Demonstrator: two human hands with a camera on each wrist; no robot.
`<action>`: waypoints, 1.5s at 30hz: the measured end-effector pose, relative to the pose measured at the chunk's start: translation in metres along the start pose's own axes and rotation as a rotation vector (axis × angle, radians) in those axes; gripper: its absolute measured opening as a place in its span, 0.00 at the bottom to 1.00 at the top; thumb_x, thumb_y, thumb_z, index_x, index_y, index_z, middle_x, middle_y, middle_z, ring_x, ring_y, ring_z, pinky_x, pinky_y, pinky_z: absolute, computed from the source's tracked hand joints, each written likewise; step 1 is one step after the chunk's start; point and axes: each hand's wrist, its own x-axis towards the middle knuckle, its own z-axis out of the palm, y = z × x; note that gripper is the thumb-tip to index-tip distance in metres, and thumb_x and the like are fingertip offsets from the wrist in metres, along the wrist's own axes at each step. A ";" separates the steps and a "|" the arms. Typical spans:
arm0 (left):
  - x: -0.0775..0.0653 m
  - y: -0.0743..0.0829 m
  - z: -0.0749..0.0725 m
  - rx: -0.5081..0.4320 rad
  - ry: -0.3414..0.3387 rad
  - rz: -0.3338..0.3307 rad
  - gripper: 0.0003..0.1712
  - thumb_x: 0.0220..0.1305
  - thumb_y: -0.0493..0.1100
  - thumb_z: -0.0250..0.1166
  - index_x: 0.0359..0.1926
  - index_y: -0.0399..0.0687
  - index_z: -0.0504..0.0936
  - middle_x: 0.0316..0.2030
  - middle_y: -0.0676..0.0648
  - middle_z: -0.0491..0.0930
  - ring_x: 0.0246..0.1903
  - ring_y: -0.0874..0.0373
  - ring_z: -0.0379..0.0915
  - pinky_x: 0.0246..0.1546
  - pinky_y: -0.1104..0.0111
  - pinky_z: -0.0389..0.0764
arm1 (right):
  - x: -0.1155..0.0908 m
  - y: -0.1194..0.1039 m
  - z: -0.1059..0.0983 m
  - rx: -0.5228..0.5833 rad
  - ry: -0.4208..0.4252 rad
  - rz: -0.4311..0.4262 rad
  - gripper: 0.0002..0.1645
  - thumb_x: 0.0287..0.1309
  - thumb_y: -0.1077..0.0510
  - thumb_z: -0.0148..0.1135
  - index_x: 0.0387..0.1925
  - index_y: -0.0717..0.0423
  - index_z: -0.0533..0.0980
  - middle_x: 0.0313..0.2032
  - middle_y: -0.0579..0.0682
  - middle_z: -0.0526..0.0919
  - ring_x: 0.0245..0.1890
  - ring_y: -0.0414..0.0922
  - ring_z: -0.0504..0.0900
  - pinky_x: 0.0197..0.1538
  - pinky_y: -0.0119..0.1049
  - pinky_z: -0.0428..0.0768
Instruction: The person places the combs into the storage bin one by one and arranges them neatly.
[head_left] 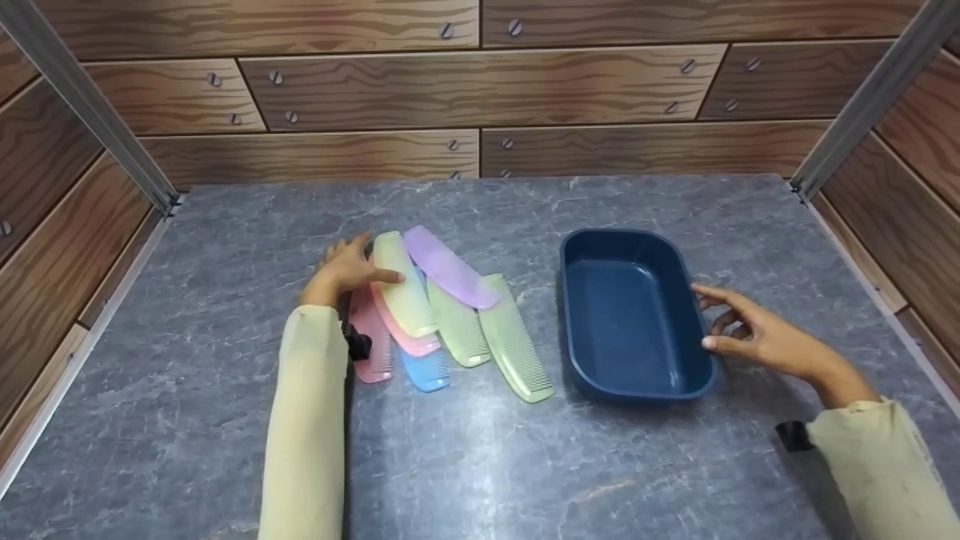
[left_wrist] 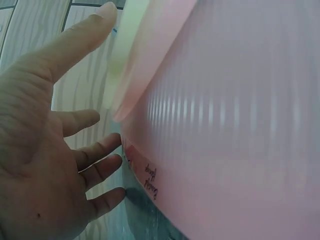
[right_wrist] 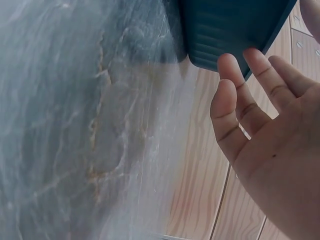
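Several plastic combs lie in an overlapping pile left of centre. A pale yellow comb (head_left: 405, 289) rests over a pink comb (head_left: 420, 345); a darker pink comb (head_left: 370, 341) sits to the left, with a blue comb (head_left: 427, 373) partly hidden beneath. My left hand (head_left: 346, 268) is at the pile's far left, fingers spread, thumb overlapping the yellow comb. The left wrist view shows its fingertips at the pink combs' edge. My right hand (head_left: 757, 337) is beside a dark blue bin (head_left: 637, 396), with loosely bent fingers (right_wrist: 227, 65) at its outer right wall and thumb near the rim.
A purple comb (head_left: 450, 266) lies across two green combs, one in the middle (head_left: 461, 330) and one nearest the bin (head_left: 514, 345). Wood-patterned panels (head_left: 480, 90) enclose the grey marbled table (head_left: 465, 465) at the back and sides.
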 end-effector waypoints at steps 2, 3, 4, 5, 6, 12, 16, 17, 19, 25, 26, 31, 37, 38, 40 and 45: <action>0.000 0.000 0.000 0.015 -0.007 -0.006 0.62 0.50 0.66 0.69 0.76 0.49 0.45 0.75 0.31 0.35 0.73 0.32 0.25 0.69 0.37 0.33 | 0.000 0.001 0.001 0.007 0.000 -0.005 0.40 0.61 0.62 0.62 0.71 0.60 0.56 0.56 0.57 0.68 0.41 0.31 0.76 0.40 0.30 0.77; 0.000 0.000 0.000 0.024 -0.010 -0.008 0.62 0.50 0.66 0.68 0.76 0.49 0.46 0.75 0.31 0.36 0.73 0.32 0.25 0.69 0.37 0.33 | 0.000 0.001 0.001 0.012 0.001 -0.006 0.40 0.61 0.62 0.62 0.71 0.60 0.56 0.56 0.57 0.68 0.41 0.31 0.76 0.39 0.30 0.77; 0.000 0.000 0.000 0.031 -0.013 -0.008 0.62 0.50 0.67 0.68 0.76 0.48 0.46 0.75 0.31 0.37 0.73 0.31 0.25 0.69 0.37 0.33 | 0.000 0.001 0.000 0.010 0.004 -0.007 0.40 0.60 0.62 0.62 0.71 0.59 0.57 0.56 0.56 0.68 0.41 0.31 0.75 0.39 0.30 0.77; 0.001 0.001 0.000 0.040 -0.015 -0.007 0.62 0.50 0.68 0.68 0.76 0.48 0.47 0.74 0.31 0.38 0.73 0.31 0.27 0.69 0.37 0.33 | 0.000 0.001 0.000 0.009 0.006 -0.005 0.40 0.60 0.62 0.62 0.71 0.59 0.57 0.56 0.56 0.68 0.41 0.32 0.75 0.39 0.30 0.77; 0.001 0.001 0.000 0.048 -0.018 -0.006 0.62 0.49 0.68 0.67 0.76 0.48 0.47 0.74 0.31 0.41 0.73 0.31 0.29 0.69 0.37 0.34 | 0.000 0.002 0.000 0.010 0.009 -0.003 0.40 0.60 0.62 0.63 0.71 0.59 0.57 0.55 0.55 0.68 0.41 0.32 0.75 0.39 0.30 0.77; 0.004 0.001 0.001 0.065 -0.029 0.010 0.60 0.49 0.68 0.68 0.75 0.47 0.51 0.69 0.32 0.52 0.68 0.34 0.42 0.69 0.38 0.39 | -0.001 0.003 0.001 0.023 0.018 0.010 0.40 0.59 0.63 0.63 0.70 0.58 0.59 0.53 0.44 0.68 0.42 0.32 0.75 0.40 0.29 0.76; 0.005 0.000 0.003 0.040 -0.021 0.018 0.59 0.49 0.66 0.69 0.74 0.46 0.53 0.70 0.33 0.52 0.69 0.34 0.42 0.68 0.37 0.39 | -0.002 0.004 0.001 0.033 0.022 0.015 0.40 0.59 0.63 0.63 0.70 0.59 0.59 0.52 0.41 0.68 0.42 0.33 0.75 0.41 0.28 0.76; 0.005 0.000 0.003 0.026 -0.017 0.019 0.59 0.49 0.66 0.69 0.74 0.45 0.54 0.70 0.33 0.52 0.69 0.34 0.42 0.68 0.37 0.39 | -0.002 0.004 0.001 0.035 0.024 0.015 0.40 0.58 0.63 0.63 0.70 0.59 0.59 0.52 0.41 0.68 0.42 0.33 0.75 0.41 0.28 0.76; 0.005 0.000 0.004 -0.015 -0.007 0.013 0.57 0.48 0.64 0.70 0.73 0.45 0.56 0.70 0.33 0.51 0.69 0.34 0.42 0.68 0.38 0.40 | -0.002 0.004 0.001 0.038 0.026 0.013 0.40 0.58 0.64 0.64 0.70 0.59 0.59 0.51 0.42 0.68 0.42 0.32 0.75 0.41 0.28 0.76; 0.006 0.002 0.006 -0.149 -0.001 -0.024 0.51 0.48 0.56 0.73 0.69 0.44 0.61 0.70 0.34 0.51 0.67 0.37 0.43 0.68 0.42 0.47 | -0.002 0.005 0.001 0.051 0.028 0.008 0.40 0.58 0.65 0.64 0.70 0.60 0.59 0.51 0.41 0.69 0.42 0.32 0.75 0.40 0.29 0.77; 0.006 0.002 0.006 -0.163 -0.003 -0.028 0.51 0.48 0.55 0.73 0.69 0.44 0.61 0.70 0.34 0.50 0.68 0.37 0.42 0.68 0.42 0.47 | -0.002 0.005 0.002 0.053 0.027 0.010 0.40 0.58 0.65 0.64 0.70 0.60 0.59 0.51 0.41 0.69 0.42 0.32 0.75 0.40 0.29 0.77; 0.007 0.002 0.007 -0.202 -0.001 -0.030 0.50 0.49 0.53 0.73 0.69 0.43 0.60 0.71 0.33 0.47 0.70 0.36 0.38 0.69 0.42 0.44 | -0.002 0.005 0.001 0.073 0.019 0.024 0.40 0.58 0.65 0.63 0.70 0.60 0.58 0.51 0.43 0.68 0.42 0.32 0.75 0.39 0.30 0.78; 0.008 0.004 0.009 -0.318 0.012 -0.016 0.48 0.49 0.46 0.72 0.68 0.43 0.58 0.72 0.32 0.41 0.70 0.36 0.32 0.70 0.44 0.41 | -0.002 0.004 0.001 0.102 0.009 0.044 0.40 0.58 0.64 0.63 0.70 0.59 0.58 0.51 0.44 0.67 0.42 0.33 0.75 0.36 0.32 0.79; 0.008 0.004 0.009 -0.339 0.008 -0.011 0.48 0.49 0.45 0.72 0.68 0.42 0.58 0.71 0.32 0.43 0.70 0.36 0.34 0.71 0.45 0.43 | -0.002 0.004 0.002 0.105 0.006 0.048 0.40 0.59 0.64 0.63 0.70 0.59 0.57 0.52 0.44 0.67 0.42 0.33 0.75 0.36 0.32 0.79; 0.009 0.005 0.011 -0.388 -0.003 -0.001 0.47 0.50 0.42 0.71 0.68 0.40 0.57 0.70 0.32 0.50 0.69 0.38 0.45 0.71 0.50 0.50 | -0.003 0.004 0.002 0.107 -0.002 0.056 0.40 0.59 0.64 0.62 0.70 0.60 0.57 0.52 0.46 0.67 0.42 0.33 0.75 0.36 0.32 0.79; 0.009 0.010 0.011 -0.436 -0.014 0.019 0.47 0.52 0.37 0.69 0.68 0.32 0.53 0.63 0.32 0.65 0.59 0.43 0.67 0.64 0.56 0.67 | -0.004 0.003 0.001 0.116 -0.017 0.089 0.41 0.60 0.63 0.62 0.71 0.58 0.55 0.54 0.52 0.65 0.42 0.33 0.75 0.35 0.34 0.80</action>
